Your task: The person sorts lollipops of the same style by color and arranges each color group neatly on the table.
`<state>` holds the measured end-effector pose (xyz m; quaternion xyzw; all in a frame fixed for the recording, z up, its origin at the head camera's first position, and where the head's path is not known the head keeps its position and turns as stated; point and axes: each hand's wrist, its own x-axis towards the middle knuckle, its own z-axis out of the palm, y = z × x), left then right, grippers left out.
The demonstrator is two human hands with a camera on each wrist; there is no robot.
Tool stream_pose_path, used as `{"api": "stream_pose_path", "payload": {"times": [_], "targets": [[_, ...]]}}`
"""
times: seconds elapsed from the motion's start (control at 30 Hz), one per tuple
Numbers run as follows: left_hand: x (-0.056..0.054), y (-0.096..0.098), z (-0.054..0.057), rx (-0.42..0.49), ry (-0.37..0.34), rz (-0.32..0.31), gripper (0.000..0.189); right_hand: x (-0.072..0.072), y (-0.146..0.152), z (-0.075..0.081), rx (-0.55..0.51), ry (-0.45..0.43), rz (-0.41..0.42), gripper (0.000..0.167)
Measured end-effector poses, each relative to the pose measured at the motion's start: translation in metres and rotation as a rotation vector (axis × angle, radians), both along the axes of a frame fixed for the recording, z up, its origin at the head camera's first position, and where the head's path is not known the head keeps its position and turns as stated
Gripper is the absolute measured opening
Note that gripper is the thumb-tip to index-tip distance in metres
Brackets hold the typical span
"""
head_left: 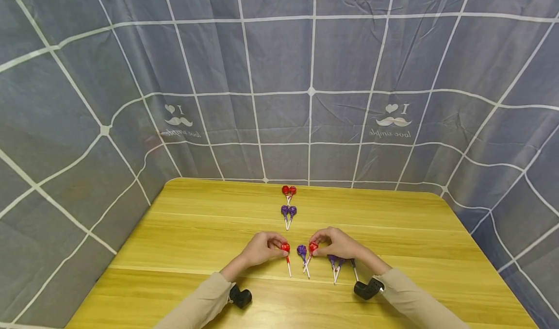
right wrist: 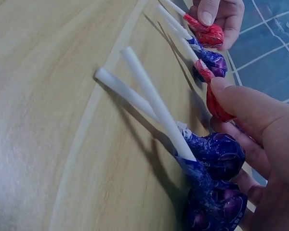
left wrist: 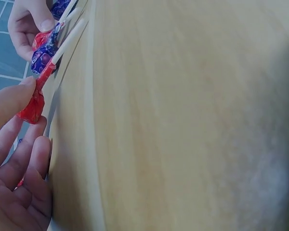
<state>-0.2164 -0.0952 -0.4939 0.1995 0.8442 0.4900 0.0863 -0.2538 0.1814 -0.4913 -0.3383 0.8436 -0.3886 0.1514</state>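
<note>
My left hand (head_left: pixel 261 249) pinches a red lollipop (head_left: pixel 285 247) by its wrapped head, its white stick pointing toward me. My right hand (head_left: pixel 339 244) holds another red lollipop (head_left: pixel 313 247) between thumb and fingers. Between the hands lies a purple lollipop (head_left: pixel 302 250), whose stick crosses that of the right-hand red one. In the right wrist view, two purple lollipops (right wrist: pixel 216 154) with crossing sticks lie beside my right hand. Under the right wrist, a further dark-wrapped lollipop (head_left: pixel 353 263) is partly hidden.
Farther back on the wooden table (head_left: pixel 209 232) lie a pair of red lollipops (head_left: pixel 286 189) and, nearer, a pair of purple lollipops (head_left: pixel 285 209), each pair with sticks meeting. A grey curtain (head_left: pixel 279 67) with white grid lines encloses the back and sides.
</note>
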Motion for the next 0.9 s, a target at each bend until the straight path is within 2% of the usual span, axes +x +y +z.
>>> {"api": "stream_pose_path", "payload": {"times": [0.23,0.33,0.43,0.57,0.9], "targets": [[-0.002,0.000,0.000,0.060,-0.039,0.019,0.028,0.000,0.004,0.002,-0.042,-0.040,-0.026,0.029],[-0.002,0.000,0.002,0.067,-0.038,0.022,0.028,0.006,0.002,0.013,-0.051,-0.052,-0.048,0.029],[-0.003,-0.001,0.005,0.080,-0.040,0.024,0.028,0.006,0.003,0.015,-0.060,-0.048,-0.058,0.029],[-0.006,-0.001,0.005,0.090,-0.029,0.034,0.028,-0.003,0.010,0.004,-0.073,-0.049,-0.063,0.029],[-0.011,0.001,0.003,0.073,-0.019,0.057,0.031,-0.006,0.018,0.004,-0.083,-0.095,-0.047,0.032]]}}
